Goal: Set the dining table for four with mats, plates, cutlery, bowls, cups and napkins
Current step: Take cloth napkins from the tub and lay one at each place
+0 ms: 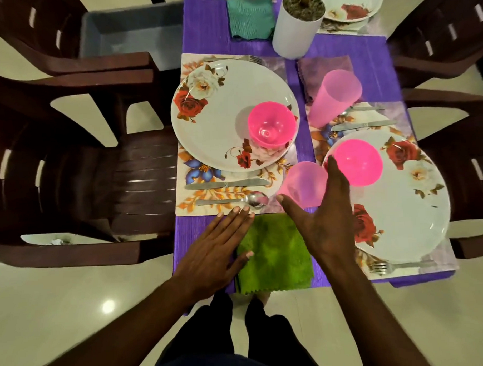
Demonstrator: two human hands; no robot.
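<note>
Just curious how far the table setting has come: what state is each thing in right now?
Green napkin: folded, flat under left hand.
Left hand: open, resting on napkin.
Right hand: open, beside near cup.
Near cup: upright, empty.
Far cup: upright.
Left bowl: upright, empty, on plate.

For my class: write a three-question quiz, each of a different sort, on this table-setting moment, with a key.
1. True or false: the left hand lies flat on the green napkin.
2. Which thing is nearest the right hand? A the white pot B the near pink cup C the fork
3. Fill in: on the left plate stands a pink ____.

Key: 1 true; 2 B; 3 bowl.
</note>
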